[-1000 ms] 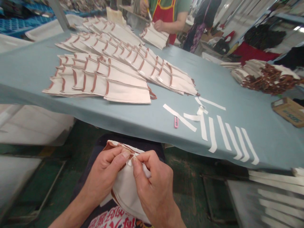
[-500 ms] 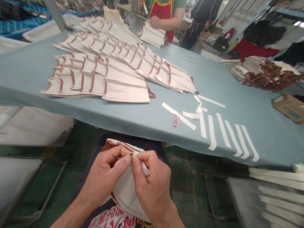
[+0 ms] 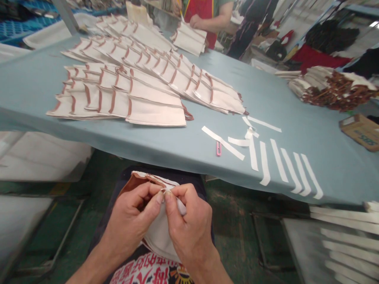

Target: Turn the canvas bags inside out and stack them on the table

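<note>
A cream cloth bag [image 3: 161, 232] with brown trim lies across my lap, its edge raised between my hands. My left hand [image 3: 133, 215] pinches that edge between thumb and forefinger. Close against it, my right hand [image 3: 188, 221] pinches the same spot, thumb tips almost touching. The fine detail between the fingertips is hidden. On the table in front lie several white strips [image 3: 278, 159] and a pink thread snipper or clip-like tool [image 3: 218, 149].
The blue-green table [image 3: 142, 144] spans the view ahead. Rows of cream bags [image 3: 156, 108] with brown edging overlap on it. More bags [image 3: 334, 86] are heaped at right, near a cardboard box [image 3: 361, 132]. A co-worker's hand [image 3: 197, 21] touches bags across the table.
The view has shifted slightly. My hands stay pinched together on the bag's edge with almost no movement. Across the table, the co-worker's hands have moved a little over the bags.
</note>
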### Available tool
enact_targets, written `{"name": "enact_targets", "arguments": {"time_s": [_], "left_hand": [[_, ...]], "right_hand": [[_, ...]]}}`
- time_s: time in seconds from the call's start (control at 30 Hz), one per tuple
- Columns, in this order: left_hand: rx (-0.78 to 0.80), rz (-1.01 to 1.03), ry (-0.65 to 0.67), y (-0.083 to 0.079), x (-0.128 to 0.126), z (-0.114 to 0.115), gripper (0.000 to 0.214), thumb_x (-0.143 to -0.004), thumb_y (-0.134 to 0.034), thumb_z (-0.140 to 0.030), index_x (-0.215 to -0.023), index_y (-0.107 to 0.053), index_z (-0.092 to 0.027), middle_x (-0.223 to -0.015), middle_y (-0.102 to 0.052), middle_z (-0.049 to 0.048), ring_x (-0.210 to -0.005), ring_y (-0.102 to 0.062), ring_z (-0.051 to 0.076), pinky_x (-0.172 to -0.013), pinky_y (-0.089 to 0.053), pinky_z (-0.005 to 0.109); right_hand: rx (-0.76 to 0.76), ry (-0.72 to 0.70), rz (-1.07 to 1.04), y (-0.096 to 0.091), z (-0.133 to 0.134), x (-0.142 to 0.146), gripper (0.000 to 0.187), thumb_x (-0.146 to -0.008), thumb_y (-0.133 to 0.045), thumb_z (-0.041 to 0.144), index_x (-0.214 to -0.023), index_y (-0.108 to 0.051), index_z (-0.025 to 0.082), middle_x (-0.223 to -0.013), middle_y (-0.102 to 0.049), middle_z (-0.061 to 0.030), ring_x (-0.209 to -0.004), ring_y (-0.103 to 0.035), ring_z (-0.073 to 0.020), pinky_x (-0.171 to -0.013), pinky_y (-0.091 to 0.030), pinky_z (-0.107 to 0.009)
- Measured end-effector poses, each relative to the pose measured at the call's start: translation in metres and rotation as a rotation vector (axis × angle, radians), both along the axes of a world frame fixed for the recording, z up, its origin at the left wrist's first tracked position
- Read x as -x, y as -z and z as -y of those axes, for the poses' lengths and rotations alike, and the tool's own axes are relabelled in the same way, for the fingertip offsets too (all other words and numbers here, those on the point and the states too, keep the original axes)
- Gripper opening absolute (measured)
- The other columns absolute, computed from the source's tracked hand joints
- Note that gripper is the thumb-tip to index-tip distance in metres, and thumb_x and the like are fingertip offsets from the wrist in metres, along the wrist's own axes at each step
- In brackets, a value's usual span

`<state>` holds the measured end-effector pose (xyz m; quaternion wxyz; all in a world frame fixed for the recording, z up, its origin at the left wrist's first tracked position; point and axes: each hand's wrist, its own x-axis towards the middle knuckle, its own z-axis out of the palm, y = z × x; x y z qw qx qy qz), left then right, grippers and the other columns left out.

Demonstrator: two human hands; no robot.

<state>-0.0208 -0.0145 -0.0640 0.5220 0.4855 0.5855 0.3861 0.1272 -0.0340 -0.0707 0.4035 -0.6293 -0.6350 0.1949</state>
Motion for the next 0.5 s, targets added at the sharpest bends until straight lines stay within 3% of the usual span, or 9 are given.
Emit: {"name": "enact_targets", "arguments": {"time_s": [0.1,0.2,0.5], "left_hand": [[-0.096,-0.02,0.117,0.004,0.007,0.0,0.032,-0.097,-0.067,-0.043,-0.082,-0.084,-0.02,-0.078,-0.08,0.0037,-0.068,-0.069,0.02,-0.061,-0.052,0.024],[-0.109,-0.014,0.171,0.006,0.013,-0.001,0.04,-0.105,-0.061,-0.045,-0.083,-0.082,-0.019,-0.076,-0.077,0.0036,-0.067,-0.067,0.02,-0.06,-0.052,0.023],[-0.026,0.063,0.129,0.008,0.006,0.0,0.019,-0.094,-0.075,-0.037,-0.09,-0.08,-0.019,-0.081,-0.08,0.002,-0.071,-0.07,0.019,-0.065,-0.054,0.023]], "right_hand": [[-0.001,-0.002,-0.015,0.0,-0.001,0.0,0.022,-0.105,-0.057,0.028,-0.086,-0.067,0.024,-0.069,-0.078,-0.0003,-0.055,-0.072,-0.0166,-0.057,-0.045,-0.026],[-0.019,-0.001,0.03,0.0,-0.001,0.0,0.022,-0.106,-0.057,0.026,-0.086,-0.067,0.024,-0.07,-0.079,-0.0006,-0.057,-0.073,-0.0172,-0.058,-0.045,-0.027],[-0.067,0.014,0.068,0.002,-0.002,0.0,0.022,-0.106,-0.056,0.025,-0.086,-0.066,0.023,-0.07,-0.079,-0.0005,-0.058,-0.075,-0.0184,-0.059,-0.045,-0.028]]}}
